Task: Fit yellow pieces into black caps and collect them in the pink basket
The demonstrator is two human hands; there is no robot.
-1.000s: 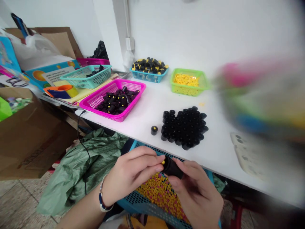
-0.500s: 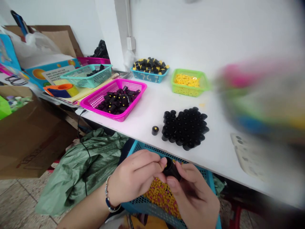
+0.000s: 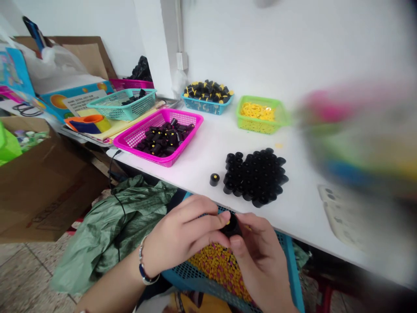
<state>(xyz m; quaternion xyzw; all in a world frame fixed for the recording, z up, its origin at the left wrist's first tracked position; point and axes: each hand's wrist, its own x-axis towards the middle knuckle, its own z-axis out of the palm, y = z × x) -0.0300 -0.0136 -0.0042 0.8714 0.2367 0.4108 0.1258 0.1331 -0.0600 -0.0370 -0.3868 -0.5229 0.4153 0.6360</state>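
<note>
My right hand (image 3: 265,256) is closed round a short hollow black cylinder (image 3: 232,228), its open end tilted up toward me. My left hand (image 3: 187,230) is closed in a pinch at that opening, with a small yellow piece (image 3: 228,222) showing at the fingertips. Both hands are over a blue basket (image 3: 295,269) filled with small yellow and pink pieces (image 3: 218,269). On the table in front of them stands a tight cluster of black cylinders (image 3: 256,176). One black cylinder with a yellow centre (image 3: 214,179) stands apart, left of the cluster.
A pink basket (image 3: 167,163) of black cylinders sits left on the white table (image 3: 195,178). Behind are a blue basket (image 3: 208,106) of black-and-yellow parts and a green basket (image 3: 257,126) of yellow pieces. A phone (image 3: 339,217) lies right, near a blurred object (image 3: 355,130).
The left fingertips have moved slightly over the cylinder's opening, and the cylinder is turned more toward the camera. The whole view has shifted a little.
</note>
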